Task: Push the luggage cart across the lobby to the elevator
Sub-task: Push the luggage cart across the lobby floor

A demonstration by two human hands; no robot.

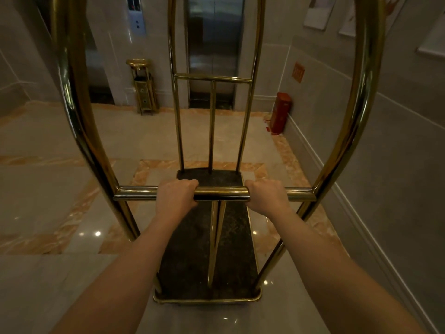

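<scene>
A brass luggage cart [337, 165] stands right in front of me, with tall arched frames at both ends and a dark carpeted deck [192, 249] that carries nothing. My left hand [175, 196] and my right hand [266, 195] both grip its horizontal push bar [221, 192], about a hand's width apart at the bar's middle. Straight ahead, beyond the cart's far frame, is the steel elevator door [214, 44], closed. Its call panel [136, 15] is on the wall to the door's left.
A brass ashtray bin [143, 88] stands against the wall left of the elevator. A red box [280, 112] sits on the floor at the right wall's corner. The right wall [385, 165] runs close alongside the cart. Polished marble floor [60, 189] spreads to the left.
</scene>
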